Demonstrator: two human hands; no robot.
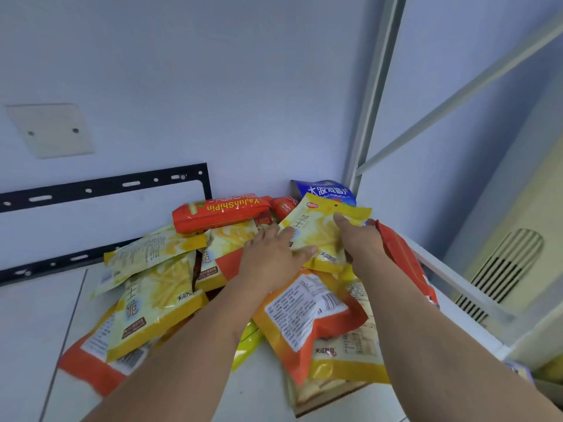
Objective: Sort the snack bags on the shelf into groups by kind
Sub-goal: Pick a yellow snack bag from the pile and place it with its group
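A flat white shelf board (268, 388) set against a pale wall carries a loose, overlapping heap of glossy plastic snack bags. At the left, a yellow-and-white bag printed with fries (152, 303) lies over an orange bag turned label-side up (91, 357), and a lime-green packet (248, 342) pokes out on the bare board near the middle. At the right front, a pale yellow bag lying back-side up (359, 357) reaches the board's front edge, while a blue bag (327, 190) stands in the back corner.

Both forearms hide a green bag (248, 342); blue bag (327, 191) mostly buried
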